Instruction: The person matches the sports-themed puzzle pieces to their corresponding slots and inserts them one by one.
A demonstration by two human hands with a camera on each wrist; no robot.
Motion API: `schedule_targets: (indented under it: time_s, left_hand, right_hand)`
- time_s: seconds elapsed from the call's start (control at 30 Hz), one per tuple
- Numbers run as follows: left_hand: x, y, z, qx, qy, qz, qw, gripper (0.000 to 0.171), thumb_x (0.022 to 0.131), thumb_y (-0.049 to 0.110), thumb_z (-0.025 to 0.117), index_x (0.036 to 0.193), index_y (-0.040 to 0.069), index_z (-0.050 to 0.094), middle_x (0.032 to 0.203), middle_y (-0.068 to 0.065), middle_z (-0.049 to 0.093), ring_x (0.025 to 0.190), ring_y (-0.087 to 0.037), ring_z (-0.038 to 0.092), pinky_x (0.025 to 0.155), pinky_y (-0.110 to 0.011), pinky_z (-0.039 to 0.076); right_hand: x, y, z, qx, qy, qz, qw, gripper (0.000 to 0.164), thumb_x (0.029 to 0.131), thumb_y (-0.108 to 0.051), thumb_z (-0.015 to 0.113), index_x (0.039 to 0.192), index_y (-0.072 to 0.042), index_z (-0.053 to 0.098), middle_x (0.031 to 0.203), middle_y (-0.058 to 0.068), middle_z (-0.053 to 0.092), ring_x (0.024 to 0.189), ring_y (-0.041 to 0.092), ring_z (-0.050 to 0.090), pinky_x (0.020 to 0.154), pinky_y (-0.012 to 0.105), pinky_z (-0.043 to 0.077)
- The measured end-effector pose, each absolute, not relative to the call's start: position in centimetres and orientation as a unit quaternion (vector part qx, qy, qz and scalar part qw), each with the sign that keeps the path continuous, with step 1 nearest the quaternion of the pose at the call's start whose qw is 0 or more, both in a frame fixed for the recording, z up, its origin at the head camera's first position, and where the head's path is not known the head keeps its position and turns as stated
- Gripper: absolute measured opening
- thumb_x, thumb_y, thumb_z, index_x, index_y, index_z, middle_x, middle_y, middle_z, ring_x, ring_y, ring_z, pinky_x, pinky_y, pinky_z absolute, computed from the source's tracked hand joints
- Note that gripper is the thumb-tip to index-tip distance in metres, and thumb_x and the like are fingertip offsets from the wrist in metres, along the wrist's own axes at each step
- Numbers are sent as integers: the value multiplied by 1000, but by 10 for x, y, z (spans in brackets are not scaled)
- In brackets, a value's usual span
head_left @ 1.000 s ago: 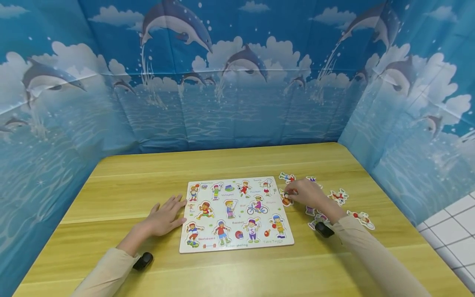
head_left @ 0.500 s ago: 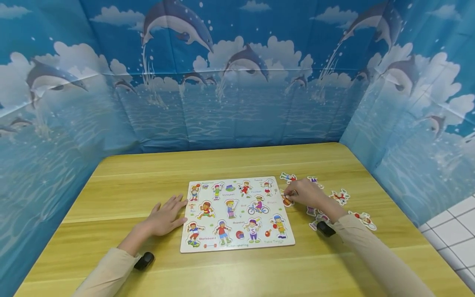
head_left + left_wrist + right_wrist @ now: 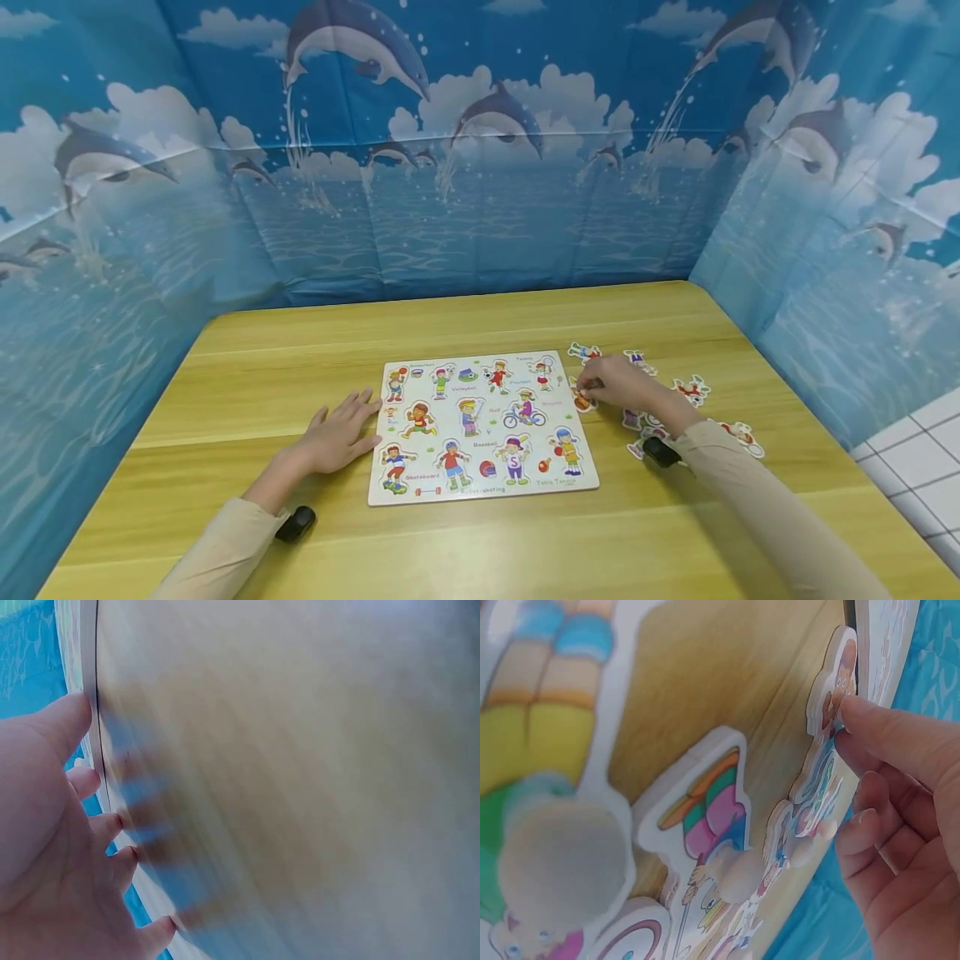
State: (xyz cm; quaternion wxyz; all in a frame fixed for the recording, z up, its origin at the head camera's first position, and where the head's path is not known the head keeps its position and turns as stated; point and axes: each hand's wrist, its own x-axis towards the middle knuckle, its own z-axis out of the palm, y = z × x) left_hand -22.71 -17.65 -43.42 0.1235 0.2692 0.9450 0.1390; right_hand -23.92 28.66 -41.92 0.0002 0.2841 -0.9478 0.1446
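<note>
In the head view, a white puzzle board (image 3: 491,492) printed with cartoon children at sports lies on the table. My left hand (image 3: 335,437) rests at its left edge, fingers fairly straight; in the left wrist view the thumb and fingertips of the left hand (image 3: 60,817) touch the board's rim and the wood. My right hand (image 3: 622,386), beside the board's right edge, pinches a puzzle piece (image 3: 582,403) between thumb and index finger. That puzzle piece (image 3: 822,697) shows a brown-haired figure in the right wrist view, partly hidden by the fingertips.
Several loose cut-out pieces lie right of the board, including a figure in red (image 3: 692,389), a tennis player (image 3: 744,437) and a piece at the back (image 3: 584,352). White knobs (image 3: 739,874) stand up from them. A blue dolphin curtain (image 3: 480,225) hangs behind the table (image 3: 480,554).
The head view has shifted slightly. The right hand keeps its pinch on the piece beside the board, and the left hand stays at the board's left edge.
</note>
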Motion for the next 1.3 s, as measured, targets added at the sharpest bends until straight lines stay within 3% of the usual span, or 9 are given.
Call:
schedule_targets:
  time_s: [0.27,0.6,1.0,1.3]
  left_hand:
    - [-227,-177,-436,268,945,142,121,59,98,36,45,146,6,30,156,-20,19,143,-44,17,106,-73,13]
    - [-228,-180,-440,261,948,134,123,59,98,37,44,147,7,28,157,-20,17,144,-43,16,106,-73,12]
    - [-228,-179,-435,258,948,130,131,59,99,36,43,148,8,27,157,-19,16,144,-42,15,107,-72,11]
    - [-232,-180,-440,261,948,134,127,61,98,38,43,148,8,26,157,-20,15,144,-42,14,107,-72,10]
  right_hand:
    - [-236,290,-419,276,-948,159,-4,6,82,-6,69,86,-9,72,81,1,68,67,1,54,58,19,46]
    - [-233,287,-411,260,-950,174,-17,6,85,-5,65,85,-8,70,80,2,67,65,2,48,57,21,42]
    - [-229,269,-406,238,-958,159,13,5,86,-10,66,84,-10,70,78,1,68,69,8,59,61,24,47]
    - [-230,256,-403,238,-958,162,12,5,86,-9,65,85,-7,69,78,3,66,68,8,56,58,23,44]
